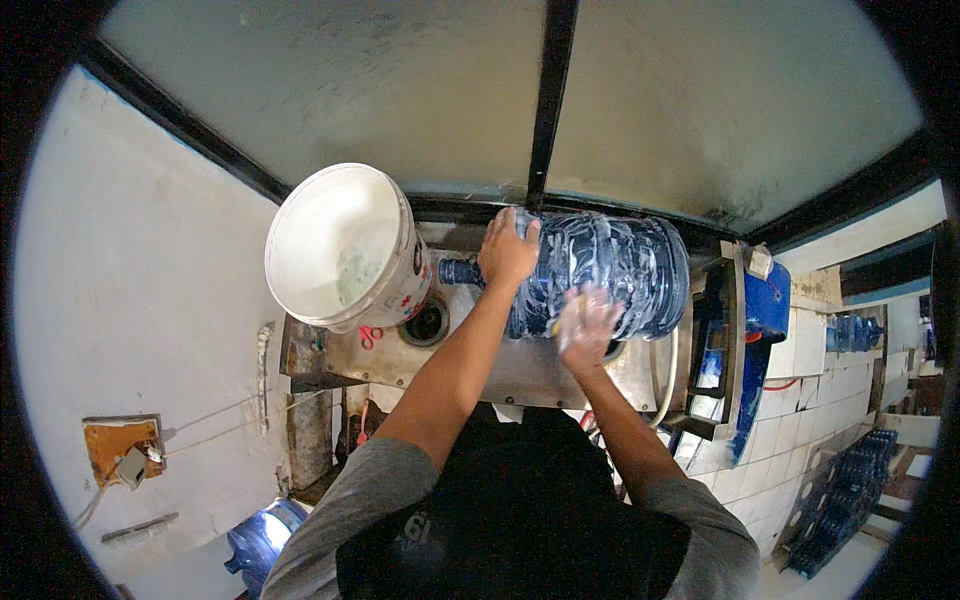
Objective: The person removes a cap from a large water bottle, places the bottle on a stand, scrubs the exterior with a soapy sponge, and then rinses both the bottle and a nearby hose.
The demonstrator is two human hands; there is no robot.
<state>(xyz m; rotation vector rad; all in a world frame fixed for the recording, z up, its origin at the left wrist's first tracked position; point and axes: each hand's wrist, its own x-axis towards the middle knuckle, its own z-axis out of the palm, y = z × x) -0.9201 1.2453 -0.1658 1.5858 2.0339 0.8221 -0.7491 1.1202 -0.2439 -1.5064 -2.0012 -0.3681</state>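
A large blue plastic water jug point(607, 274) lies on its side across a metal sink counter point(517, 382), its neck pointing left and its wall streaked with white suds. My left hand point(510, 251) grips the jug's shoulder near the neck. Against the jug's near side is my right hand point(590, 326), wet with foam and blurred. A sliver of a yellow sponge point(556, 328) shows at the edge of that palm; the rest is hidden beneath it. Left of the neck stands a tilted-looking white bucket point(341, 244) with some suds inside.
Red-handled scissors point(369, 337) lie beside a round drain opening point(424, 322). A pale hose point(669, 375) hangs over the counter's right part. Behind are framed panels point(420, 90). A blue container point(769, 300) stands at right. Another blue jug point(264, 536) is low at left.
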